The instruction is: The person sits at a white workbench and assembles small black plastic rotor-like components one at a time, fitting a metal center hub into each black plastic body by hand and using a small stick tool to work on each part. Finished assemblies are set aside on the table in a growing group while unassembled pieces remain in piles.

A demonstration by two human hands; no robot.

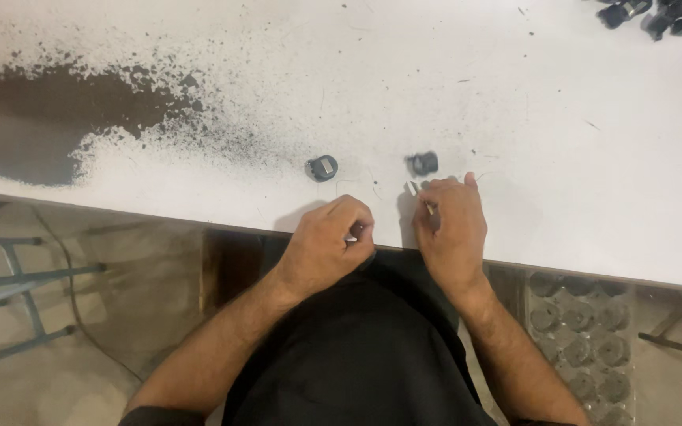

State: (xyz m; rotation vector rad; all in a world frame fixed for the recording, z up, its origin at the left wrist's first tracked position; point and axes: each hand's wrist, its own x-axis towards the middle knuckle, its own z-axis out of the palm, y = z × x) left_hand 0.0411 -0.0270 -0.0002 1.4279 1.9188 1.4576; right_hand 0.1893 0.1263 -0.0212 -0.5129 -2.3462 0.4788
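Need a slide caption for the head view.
Left hand and right hand at white table edge, two small dark parts beyond.

Black short-sleeved shirt (357,355), bare forearms

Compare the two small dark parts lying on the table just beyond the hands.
The left part shows a pale, squarish face toward the camera; the right part looks dark all over. The left part lies clear of both hands, beyond the left hand; the right part lies just beyond the fingertips of the right hand. Both are small, dark grey, rounded pieces resting on the white table near its front edge.
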